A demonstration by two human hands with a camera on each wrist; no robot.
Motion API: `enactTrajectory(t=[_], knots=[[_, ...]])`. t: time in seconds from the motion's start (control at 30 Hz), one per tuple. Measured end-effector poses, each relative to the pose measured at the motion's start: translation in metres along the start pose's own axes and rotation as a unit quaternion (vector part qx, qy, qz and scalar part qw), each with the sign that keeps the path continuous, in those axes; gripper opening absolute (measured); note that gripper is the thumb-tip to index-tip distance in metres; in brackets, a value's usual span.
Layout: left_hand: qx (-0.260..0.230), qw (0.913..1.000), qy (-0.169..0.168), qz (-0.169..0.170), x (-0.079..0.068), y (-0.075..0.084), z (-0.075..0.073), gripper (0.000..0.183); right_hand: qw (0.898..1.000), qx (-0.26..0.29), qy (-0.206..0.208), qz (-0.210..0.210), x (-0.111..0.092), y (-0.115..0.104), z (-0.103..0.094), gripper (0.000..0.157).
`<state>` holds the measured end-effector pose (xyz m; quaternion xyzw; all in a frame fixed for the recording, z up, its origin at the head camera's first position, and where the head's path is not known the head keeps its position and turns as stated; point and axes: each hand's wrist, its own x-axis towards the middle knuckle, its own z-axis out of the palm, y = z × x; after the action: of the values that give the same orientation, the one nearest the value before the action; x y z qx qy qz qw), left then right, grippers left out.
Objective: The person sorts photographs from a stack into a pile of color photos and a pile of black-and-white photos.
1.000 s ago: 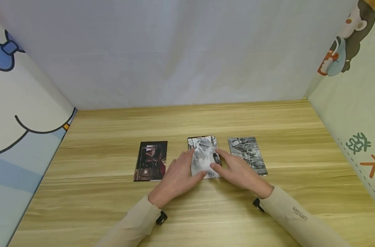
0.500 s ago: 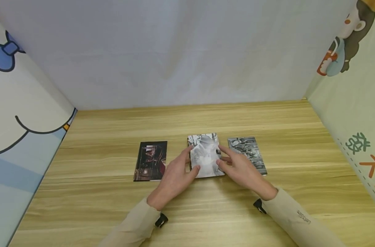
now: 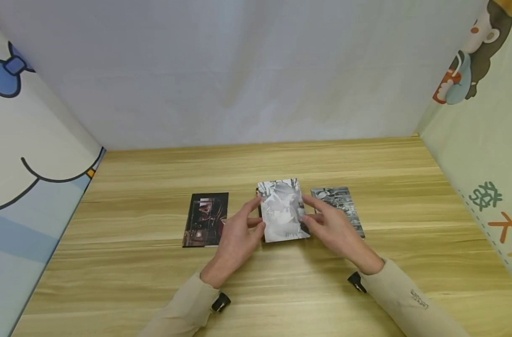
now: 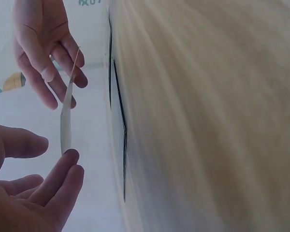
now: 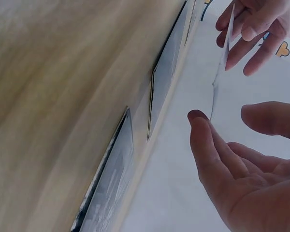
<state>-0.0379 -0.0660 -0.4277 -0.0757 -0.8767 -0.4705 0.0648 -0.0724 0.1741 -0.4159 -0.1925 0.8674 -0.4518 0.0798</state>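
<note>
A black-and-white photo card (image 3: pixel 283 210) is raised off the table between my hands, slightly bowed in the wrist views. My left hand (image 3: pixel 237 238) holds its left edge with the fingertips; my right hand (image 3: pixel 333 229) holds its right edge, thumb over the margin. In the left wrist view, the left thumb (image 4: pixel 26 143) stands apart from the card. Under the raised card lies another card with a slightly bent surface (image 5: pixel 166 72), mostly hidden in the head view. A dark colour photo card (image 3: pixel 205 220) lies to the left, and a grey crowd photo card (image 3: pixel 339 208) lies to the right, partly behind my right hand.
The cards lie on a wood-grain table (image 3: pixel 154 178). A pale cloth wall (image 3: pixel 247 75) rises at its back edge, with cartoon-printed panels (image 3: pixel 49 121) on both sides. Dark straps (image 3: pixel 220 303) show at both cuffs.
The black-and-white card has come up off the card below and shifted slightly right. My hands have spread from its face to its side edges. Both outer cards have stayed in place.
</note>
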Motion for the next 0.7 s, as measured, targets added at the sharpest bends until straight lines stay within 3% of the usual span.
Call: enactTrajectory(t=[0.7], knots=[[-0.106,0.9932,0.049,-0.003,-0.0029,0.0049,0.0091,0.057,0.996,-0.003,0.085,-0.016,-0.0041,0.0035,-0.0045,0.049]])
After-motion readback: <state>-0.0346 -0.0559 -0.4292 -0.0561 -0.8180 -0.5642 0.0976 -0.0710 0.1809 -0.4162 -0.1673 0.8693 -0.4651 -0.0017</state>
